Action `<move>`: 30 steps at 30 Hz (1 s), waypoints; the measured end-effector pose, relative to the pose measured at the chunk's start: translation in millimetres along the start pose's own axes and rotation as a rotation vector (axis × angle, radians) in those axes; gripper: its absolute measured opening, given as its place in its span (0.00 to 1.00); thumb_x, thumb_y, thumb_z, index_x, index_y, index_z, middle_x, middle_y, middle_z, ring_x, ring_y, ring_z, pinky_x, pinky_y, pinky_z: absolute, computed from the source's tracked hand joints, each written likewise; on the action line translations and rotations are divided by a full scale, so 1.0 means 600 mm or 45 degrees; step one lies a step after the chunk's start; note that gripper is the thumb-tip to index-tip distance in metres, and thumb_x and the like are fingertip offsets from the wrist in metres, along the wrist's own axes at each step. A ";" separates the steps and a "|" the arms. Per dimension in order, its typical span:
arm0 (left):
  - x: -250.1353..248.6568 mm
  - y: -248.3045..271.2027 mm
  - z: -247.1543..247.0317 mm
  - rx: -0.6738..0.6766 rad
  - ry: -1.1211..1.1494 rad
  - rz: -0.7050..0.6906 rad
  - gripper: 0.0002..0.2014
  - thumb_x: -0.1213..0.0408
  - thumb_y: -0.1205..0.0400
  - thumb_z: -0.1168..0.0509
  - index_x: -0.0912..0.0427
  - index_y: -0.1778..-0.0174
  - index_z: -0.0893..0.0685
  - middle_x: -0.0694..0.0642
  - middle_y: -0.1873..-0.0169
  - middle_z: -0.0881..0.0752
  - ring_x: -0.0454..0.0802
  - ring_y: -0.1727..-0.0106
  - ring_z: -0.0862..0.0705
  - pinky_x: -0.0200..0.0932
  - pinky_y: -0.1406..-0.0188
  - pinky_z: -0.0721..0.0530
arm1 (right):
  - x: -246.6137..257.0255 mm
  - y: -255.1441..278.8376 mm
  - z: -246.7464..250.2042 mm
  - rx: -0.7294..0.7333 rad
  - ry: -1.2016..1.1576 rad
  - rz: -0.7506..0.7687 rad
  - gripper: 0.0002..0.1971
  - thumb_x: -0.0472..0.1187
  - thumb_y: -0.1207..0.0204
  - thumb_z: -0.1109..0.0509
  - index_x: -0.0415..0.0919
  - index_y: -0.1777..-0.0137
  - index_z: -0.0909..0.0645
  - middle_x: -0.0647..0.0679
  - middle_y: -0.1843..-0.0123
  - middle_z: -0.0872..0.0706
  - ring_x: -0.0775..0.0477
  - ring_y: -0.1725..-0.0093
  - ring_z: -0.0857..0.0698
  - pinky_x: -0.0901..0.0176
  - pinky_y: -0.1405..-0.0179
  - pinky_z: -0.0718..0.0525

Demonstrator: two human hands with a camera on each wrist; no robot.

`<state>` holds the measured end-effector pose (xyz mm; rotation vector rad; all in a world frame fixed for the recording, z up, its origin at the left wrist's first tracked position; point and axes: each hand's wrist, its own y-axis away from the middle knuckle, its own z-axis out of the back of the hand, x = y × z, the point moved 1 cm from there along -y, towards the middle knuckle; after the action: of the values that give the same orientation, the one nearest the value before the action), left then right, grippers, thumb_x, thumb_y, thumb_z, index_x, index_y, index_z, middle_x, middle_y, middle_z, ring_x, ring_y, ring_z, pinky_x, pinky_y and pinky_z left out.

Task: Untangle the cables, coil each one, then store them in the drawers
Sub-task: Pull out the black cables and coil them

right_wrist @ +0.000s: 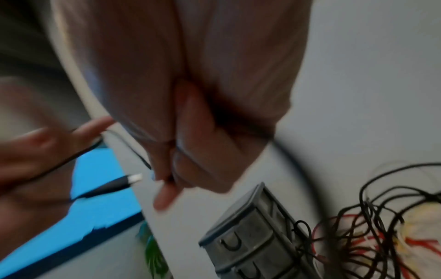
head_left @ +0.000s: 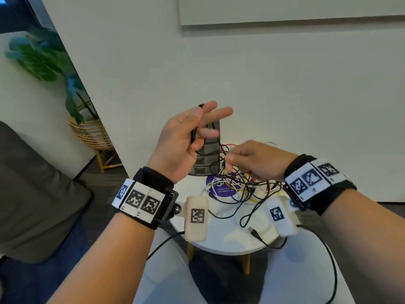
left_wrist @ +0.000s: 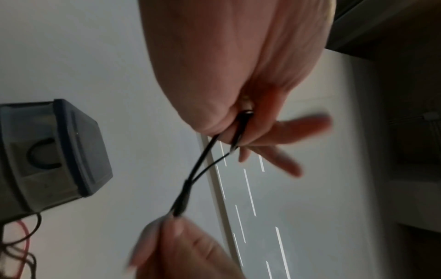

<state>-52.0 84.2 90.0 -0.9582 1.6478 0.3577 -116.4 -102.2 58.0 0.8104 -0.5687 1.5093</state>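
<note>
I have a thin black rubber-sheathed cable (head_left: 194, 133) looped over my raised left hand (head_left: 186, 137): thumb and curled lower fingers hold it against the palm, the upper two fingers stretched straight, its plug poking up behind them. My right hand (head_left: 256, 160), lower and to the right, pinches the same strand between thumb and forefinger. Below that hand lies the tangled heap of black, red, white and yellow wires (head_left: 238, 183), and beyond my left palm stands the grey translucent plastic drawer unit (head_left: 208, 159).

I judge I am coiling. I should feed slack with the right, lay even loops over the left, and avoid dragging the heap along.

On the round white table (head_left: 228, 240) under the wires sits a purple round sticker (head_left: 221, 187); upside down I make out "keep" and "clean", the rest being covered.
</note>
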 end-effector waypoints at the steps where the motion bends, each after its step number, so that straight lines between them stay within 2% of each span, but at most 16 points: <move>1: 0.001 -0.003 0.002 -0.037 0.003 0.011 0.18 0.64 0.06 0.49 0.69 0.23 0.27 0.57 0.40 0.08 0.40 0.61 0.10 0.28 0.74 0.26 | 0.009 0.005 -0.005 0.076 0.058 0.010 0.17 0.46 0.10 0.40 0.41 0.54 0.13 0.56 0.77 0.31 0.50 0.78 0.35 0.65 0.82 0.36; 3: 0.009 -0.009 0.005 -0.094 -0.001 0.009 0.20 0.67 0.06 0.47 0.67 0.19 0.32 0.58 0.33 0.12 0.46 0.42 0.09 0.31 0.56 0.14 | 0.038 0.013 -0.008 0.162 0.179 0.103 0.15 0.43 0.10 0.38 0.42 0.53 0.11 0.58 0.78 0.30 0.57 0.79 0.33 0.70 0.78 0.35; 5: 0.025 -0.013 0.005 -0.118 -0.131 -0.009 0.23 0.69 0.07 0.46 0.63 0.14 0.38 0.58 0.27 0.17 0.47 0.31 0.14 0.37 0.36 0.15 | 0.073 0.018 -0.007 0.172 0.349 0.206 0.13 0.42 0.12 0.36 0.44 0.54 0.10 0.60 0.78 0.26 0.58 0.77 0.30 0.69 0.74 0.32; 7: 0.039 -0.014 0.007 -0.098 -0.366 -0.057 0.26 0.70 0.07 0.46 0.61 0.12 0.42 0.57 0.24 0.20 0.45 0.26 0.18 0.37 0.28 0.20 | 0.104 0.016 -0.003 0.152 0.502 0.252 0.12 0.42 0.14 0.33 0.43 0.56 0.11 0.63 0.77 0.22 0.59 0.75 0.26 0.68 0.71 0.29; 9: 0.043 -0.012 0.009 -0.071 -0.652 -0.093 0.24 0.70 0.07 0.47 0.61 0.13 0.39 0.53 0.32 0.15 0.36 0.32 0.16 0.31 0.32 0.21 | 0.125 0.009 0.011 0.098 0.647 0.319 0.12 0.42 0.15 0.32 0.45 0.60 0.13 0.63 0.71 0.18 0.60 0.71 0.22 0.68 0.69 0.29; 10: 0.041 -0.011 0.009 -0.062 -0.764 -0.102 0.21 0.70 0.07 0.47 0.60 0.16 0.32 0.50 0.42 0.13 0.33 0.42 0.14 0.28 0.40 0.20 | 0.134 0.005 0.023 0.058 0.701 0.351 0.12 0.43 0.16 0.31 0.46 0.61 0.13 0.59 0.68 0.16 0.59 0.70 0.22 0.67 0.67 0.30; 11: 0.039 -0.008 0.008 -0.045 -0.800 -0.095 0.16 0.70 0.07 0.47 0.60 0.24 0.24 0.50 0.53 0.13 0.35 0.55 0.14 0.28 0.51 0.19 | 0.141 0.002 0.038 0.016 0.728 0.375 0.11 0.44 0.17 0.30 0.48 0.60 0.12 0.56 0.68 0.16 0.57 0.69 0.22 0.63 0.66 0.30; 13: 0.026 -0.001 0.002 -0.006 -0.700 -0.092 0.12 0.70 0.07 0.48 0.66 0.45 0.18 0.52 0.70 0.22 0.44 0.71 0.27 0.33 0.70 0.30 | 0.150 0.000 0.076 -0.091 0.741 0.422 0.09 0.48 0.19 0.27 0.49 0.61 0.12 0.56 0.69 0.15 0.56 0.68 0.21 0.59 0.65 0.28; 15: 0.008 0.007 -0.005 0.053 -0.558 -0.087 0.15 0.70 0.08 0.48 0.74 0.53 0.21 0.51 0.76 0.32 0.46 0.73 0.38 0.37 0.74 0.40 | 0.150 0.002 0.111 -0.226 0.706 0.457 0.12 0.52 0.21 0.25 0.46 0.62 0.15 0.62 0.72 0.18 0.57 0.70 0.23 0.66 0.68 0.30; 19: -0.020 0.012 -0.008 0.176 -0.319 0.030 0.20 0.66 0.08 0.49 0.71 0.37 0.13 0.50 0.75 0.44 0.44 0.75 0.47 0.41 0.76 0.51 | 0.109 0.003 0.127 -0.378 0.383 0.498 0.17 0.49 0.18 0.28 0.37 0.63 0.21 0.61 0.77 0.29 0.58 0.75 0.32 0.72 0.73 0.33; 21: -0.025 0.013 -0.009 0.208 -0.177 0.056 0.21 0.64 0.08 0.50 0.72 0.33 0.16 0.48 0.76 0.43 0.42 0.76 0.47 0.41 0.76 0.51 | 0.075 -0.007 0.103 -0.399 0.250 0.447 0.18 0.48 0.13 0.34 0.35 0.59 0.21 0.61 0.76 0.30 0.60 0.76 0.33 0.71 0.73 0.34; 23: -0.026 0.011 -0.008 0.147 -0.021 0.011 0.21 0.64 0.07 0.52 0.73 0.29 0.20 0.45 0.78 0.35 0.42 0.76 0.47 0.41 0.76 0.49 | 0.043 -0.018 0.069 -0.378 0.262 0.386 0.16 0.47 0.10 0.39 0.39 0.55 0.18 0.59 0.71 0.27 0.61 0.73 0.31 0.62 0.67 0.30; 25: -0.024 0.005 -0.007 0.007 0.009 -0.074 0.20 0.64 0.06 0.52 0.71 0.30 0.20 0.46 0.73 0.17 0.42 0.79 0.43 0.36 0.75 0.40 | 0.024 -0.019 0.026 -0.251 0.372 0.299 0.16 0.46 0.10 0.39 0.50 0.62 0.22 0.57 0.69 0.24 0.61 0.70 0.26 0.63 0.62 0.28; 27: -0.016 -0.001 -0.012 -0.104 -0.075 -0.081 0.18 0.63 0.06 0.50 0.68 0.29 0.21 0.53 0.51 0.07 0.39 0.78 0.26 0.34 0.64 0.23 | 0.032 -0.010 -0.009 -0.108 0.526 0.291 0.17 0.47 0.10 0.40 0.51 0.64 0.26 0.57 0.69 0.23 0.61 0.69 0.23 0.66 0.64 0.29; 29: -0.001 -0.002 -0.018 -0.159 -0.181 -0.038 0.16 0.65 0.06 0.48 0.65 0.25 0.26 0.55 0.36 0.10 0.43 0.57 0.08 0.34 0.55 0.14 | 0.061 0.001 -0.027 -0.016 0.743 0.359 0.16 0.47 0.10 0.42 0.50 0.61 0.28 0.57 0.67 0.24 0.57 0.68 0.24 0.63 0.65 0.29; 30: 0.007 -0.003 -0.023 -0.161 -0.247 -0.024 0.14 0.66 0.06 0.47 0.62 0.25 0.27 0.55 0.34 0.12 0.46 0.48 0.07 0.35 0.52 0.12 | 0.075 0.006 -0.028 0.011 0.864 0.382 0.15 0.45 0.10 0.42 0.50 0.61 0.29 0.57 0.68 0.26 0.57 0.69 0.26 0.63 0.67 0.30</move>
<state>-59.8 72.1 91.1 -1.0002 1.4522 0.5309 -121.9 -60.8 82.2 0.1818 -0.1740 1.9323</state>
